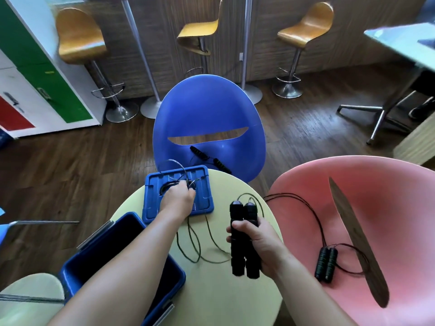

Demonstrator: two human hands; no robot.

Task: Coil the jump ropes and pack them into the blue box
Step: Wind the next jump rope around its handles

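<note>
Round and pale, the table (pixel 211 290) bears the open blue box (pixel 70 271) at its near-left edge, with the lid (pixel 153 187) beyond it. The right hand (pixel 261 243) is wrapped round both handles (pixel 242 217); the left hand (pixel 179 198) pinches the cord (pixel 195 245) in loops over the lid. Slack cord could snag or tangle. Three ropes: this one, a second rope (pixel 207 158) on the blue chair (pixel 207 109), and a third rope (pixel 326 262) on the pink chair (pixel 317 184). One box, one lid.
</note>
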